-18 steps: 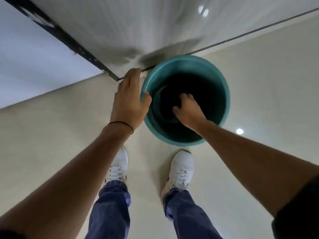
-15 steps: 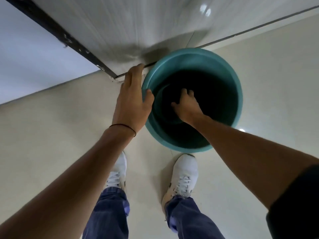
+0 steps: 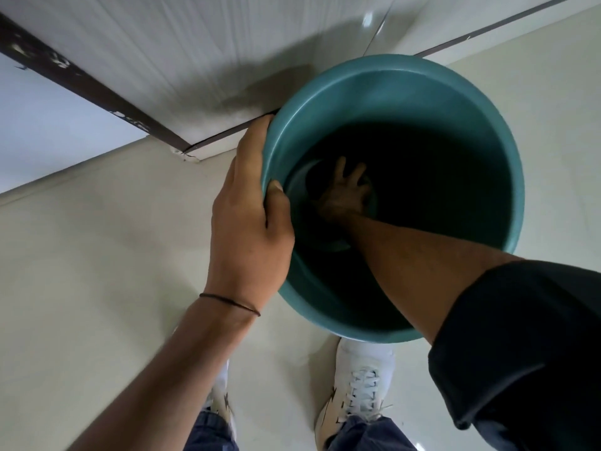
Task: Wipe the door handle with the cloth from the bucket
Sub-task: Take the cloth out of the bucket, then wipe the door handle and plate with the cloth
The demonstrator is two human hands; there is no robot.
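A teal plastic bucket [image 3: 455,92] stands on the pale floor in front of my feet. My left hand [image 3: 250,229] grips its left rim, thumb inside and fingers outside. My right hand [image 3: 344,196] is deep inside the bucket near the dark bottom, fingers spread. The inside is too dark to make out the cloth, and I cannot tell whether the right hand holds anything. The door handle is out of view.
A white door panel [image 3: 195,43] with a dark frame strip [image 3: 81,83] rises just behind the bucket. Glossy cream floor tiles [image 3: 97,271] spread left and right. My white shoes [image 3: 361,385] stand right below the bucket.
The view has dropped much closer to the bucket. My right hand has gone from near the rim down to the bottom. My left hand has kept its grip on the rim.
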